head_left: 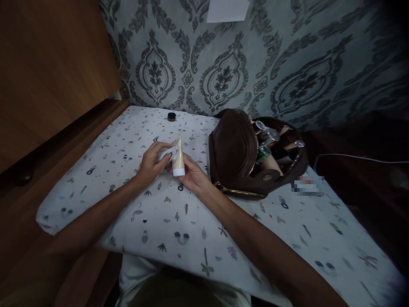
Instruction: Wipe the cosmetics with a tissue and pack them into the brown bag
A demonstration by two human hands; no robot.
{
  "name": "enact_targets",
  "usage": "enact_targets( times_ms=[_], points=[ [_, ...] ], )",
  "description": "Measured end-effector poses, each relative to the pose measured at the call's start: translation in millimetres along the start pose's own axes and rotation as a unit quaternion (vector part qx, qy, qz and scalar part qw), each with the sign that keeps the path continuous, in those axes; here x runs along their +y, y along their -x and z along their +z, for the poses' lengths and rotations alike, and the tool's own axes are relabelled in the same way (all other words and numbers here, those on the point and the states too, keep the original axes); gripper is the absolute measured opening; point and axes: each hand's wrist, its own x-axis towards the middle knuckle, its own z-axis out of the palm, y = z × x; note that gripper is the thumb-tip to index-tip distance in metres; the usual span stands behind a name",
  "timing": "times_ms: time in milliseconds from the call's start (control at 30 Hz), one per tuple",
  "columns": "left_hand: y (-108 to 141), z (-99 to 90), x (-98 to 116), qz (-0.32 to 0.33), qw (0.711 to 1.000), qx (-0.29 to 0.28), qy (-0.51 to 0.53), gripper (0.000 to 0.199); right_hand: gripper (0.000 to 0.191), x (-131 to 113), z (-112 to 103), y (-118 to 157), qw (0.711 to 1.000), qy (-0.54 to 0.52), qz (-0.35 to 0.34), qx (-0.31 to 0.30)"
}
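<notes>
A: Is any label on the tube [179, 158] legible?
B: No writing can be read; the body is pale yellow, the cap white.
A: The fingers?
B: The right hand [195, 175] grips the tube; the left hand [152, 162] pinches a white cloth [164, 154] against it, above a patterned sheet [159, 213], left of a brown bag [233, 149].

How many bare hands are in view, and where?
2. The left hand holds a crumpled white cloth or tissue against a slim pale-yellow squeeze tube with a white cap; the right hand holds that tube from the other side. No third hand shows.
</notes>
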Motion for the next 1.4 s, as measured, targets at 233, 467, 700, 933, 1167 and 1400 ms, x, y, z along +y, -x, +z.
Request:
enact_targets(
  times_ms=[233,467,700,933,1167,1400],
  points=[
    [2,0.4,-1,0.032,0.997,-0.068,0.009,0.021,0.011,-1,3,-3,0.998,-0.055,0.013,0.015],
    [5,3.8,1,0.081,0.986,-0.139,0.048,0.028,0.019,-7,-3,-5,0.997,-0.067,0.027,0.026],
    [6,4.3,5,0.014,0.997,-0.079,0.013,0.023,0.018,-7,-2,-4,0.992,-0.095,0.045,0.067],
    [6,7.5,3,-0.070,0.995,-0.040,0.060,0.021,0.007,-4,-1,-3,0.994,-0.084,0.006,0.069],
    [8,15.4,0,-0.161,0.964,-0.059,0.202,0.018,0.004,-10,-4,-11,0.992,-0.074,-0.066,0.079],
    [10,22.3,1,-0.289,0.905,-0.108,0.294,0.038,0.016,-17,-5,-12,0.987,-0.039,-0.136,0.073]
  ],
)
